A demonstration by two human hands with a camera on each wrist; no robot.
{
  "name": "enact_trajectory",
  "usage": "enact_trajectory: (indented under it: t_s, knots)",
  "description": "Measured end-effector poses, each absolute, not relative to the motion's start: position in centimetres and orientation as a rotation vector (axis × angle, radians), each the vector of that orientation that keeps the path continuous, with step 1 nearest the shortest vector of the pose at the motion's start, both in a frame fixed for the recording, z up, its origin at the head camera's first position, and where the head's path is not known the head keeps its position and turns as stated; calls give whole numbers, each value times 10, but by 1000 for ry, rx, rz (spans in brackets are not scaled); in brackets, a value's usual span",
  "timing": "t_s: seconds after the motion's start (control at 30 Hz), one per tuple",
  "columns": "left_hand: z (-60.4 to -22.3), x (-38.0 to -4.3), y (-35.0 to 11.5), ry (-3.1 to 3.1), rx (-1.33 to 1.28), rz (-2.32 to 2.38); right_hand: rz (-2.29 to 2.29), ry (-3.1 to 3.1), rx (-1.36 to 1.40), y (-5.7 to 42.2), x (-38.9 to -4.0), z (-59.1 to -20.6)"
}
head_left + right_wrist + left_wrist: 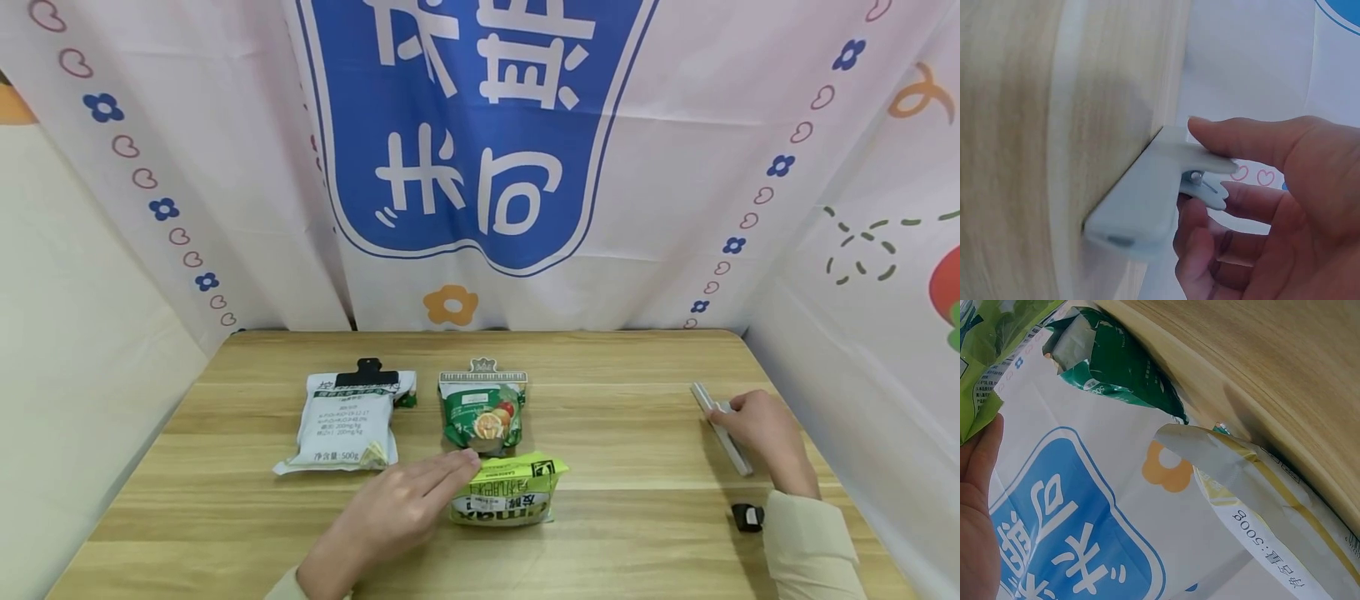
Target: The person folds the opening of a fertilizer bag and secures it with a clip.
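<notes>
My left hand [408, 504] reaches in from the front with its fingers straight, touching the upper left of a yellow-green bag [506, 507] printed with dark lettering. In the left wrist view the fingers [985, 453] lie against a corner of this bag [988, 419]; the thumb's hold is hidden. At the right of the table my right hand [765, 433] pinches a long white bag clip [723, 437] by its handles. Up close in the right wrist view, the thumb is on one handle of the clip [1141, 187] and the fingers are at the other, its long bar against the tabletop.
Behind the yellow-green bag lies a green bag [480, 410] with a white-edged clip [483, 377] across its top. To its left is a white 500g bag [345, 429] with a black clip [367, 375]. A small black object [747, 517] lies beside the right sleeve. A printed cloth [480, 300] hangs behind the table.
</notes>
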State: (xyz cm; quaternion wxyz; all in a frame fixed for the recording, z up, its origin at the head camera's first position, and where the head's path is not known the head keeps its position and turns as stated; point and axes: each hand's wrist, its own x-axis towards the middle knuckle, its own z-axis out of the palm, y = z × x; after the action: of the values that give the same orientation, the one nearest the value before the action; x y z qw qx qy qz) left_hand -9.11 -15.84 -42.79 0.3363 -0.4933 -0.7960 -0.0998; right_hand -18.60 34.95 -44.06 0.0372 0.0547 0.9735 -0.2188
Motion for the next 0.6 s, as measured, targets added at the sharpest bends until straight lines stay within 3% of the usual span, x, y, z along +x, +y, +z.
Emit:
enact_trajectory:
  t_s: [0.6]
  knots:
    - [-427,-91,-158,-2071,-1289,-259,-732,3043,205,345,-182,-431]
